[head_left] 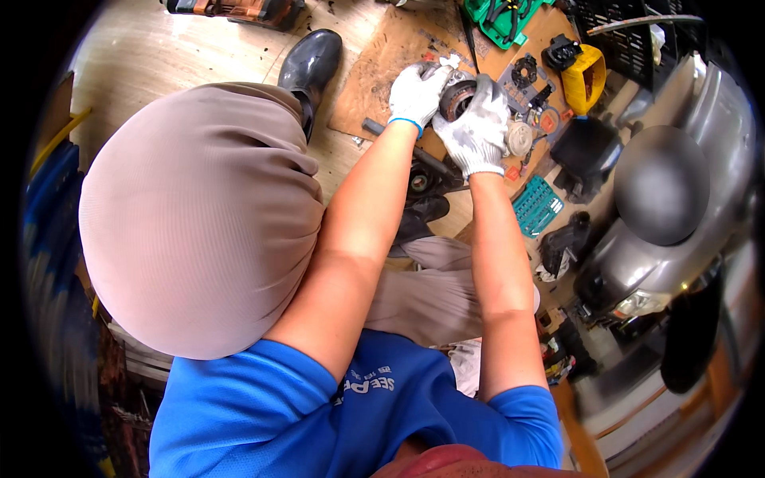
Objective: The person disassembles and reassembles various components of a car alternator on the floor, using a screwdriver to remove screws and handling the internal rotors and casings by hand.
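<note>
Both my hands wear white work gloves and hold one round metal part [457, 97], a dark disc with a rusty ring and a hole in its middle. My left hand [416, 95] grips its left side. My right hand [478, 131] wraps over its right side and front. The part is held above a brown cardboard sheet [382, 72] on the floor. Below the hands lies a dark metal arm with a round bushing [421, 182].
My bent knee [199, 215] fills the left. A black shoe [309, 62] stands by the cardboard. Beyond the hands lie a black gear [523, 70], a yellow and black tool [582, 76], a green case [498, 17] and a teal socket holder [535, 205]. A grey scooter [669, 199] stands at right.
</note>
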Tool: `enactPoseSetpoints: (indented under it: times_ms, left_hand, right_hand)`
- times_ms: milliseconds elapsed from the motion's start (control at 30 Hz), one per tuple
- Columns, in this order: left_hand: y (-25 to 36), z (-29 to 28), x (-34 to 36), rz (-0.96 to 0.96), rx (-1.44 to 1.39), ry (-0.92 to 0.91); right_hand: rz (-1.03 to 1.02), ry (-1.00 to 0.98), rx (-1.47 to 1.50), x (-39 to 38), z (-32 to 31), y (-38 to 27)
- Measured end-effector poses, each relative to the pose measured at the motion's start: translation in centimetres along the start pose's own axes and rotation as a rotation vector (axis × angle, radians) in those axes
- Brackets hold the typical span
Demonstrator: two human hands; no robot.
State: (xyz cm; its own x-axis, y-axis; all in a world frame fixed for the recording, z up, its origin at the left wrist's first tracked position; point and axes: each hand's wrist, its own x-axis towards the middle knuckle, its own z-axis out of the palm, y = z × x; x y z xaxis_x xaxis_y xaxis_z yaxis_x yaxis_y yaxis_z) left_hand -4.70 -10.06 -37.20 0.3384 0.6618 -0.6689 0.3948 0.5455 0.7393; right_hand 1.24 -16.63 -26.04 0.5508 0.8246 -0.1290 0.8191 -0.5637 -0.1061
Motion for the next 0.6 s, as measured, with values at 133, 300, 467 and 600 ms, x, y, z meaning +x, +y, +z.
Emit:
enactPoseSetpoints:
  times_ms: [133, 300, 467, 600]
  left_hand:
    - [0.4, -0.1, -0.1, -0.019, 0.06, 0.007]
    - [0.0, -0.1, -0.2, -0.006, 0.042, -0.004]
    - [-0.1, 0.1, -0.1, -0.002, -0.021, -0.012]
    - [0.1, 0.0, -0.3, 0.017, 0.023, -0.02]
  right_hand:
    - [-0.075, 0.129, 0.011, -1.0, 0.1, 0.2]
    - [-0.05, 0.245, 0.01, -3.0, 0.6, 0.0]
    - [0.004, 0.208, -0.009, -2.7, 0.6, 0.4]
    - [-0.039, 0.262, -0.018, -3.2, 0.6, -0.2]
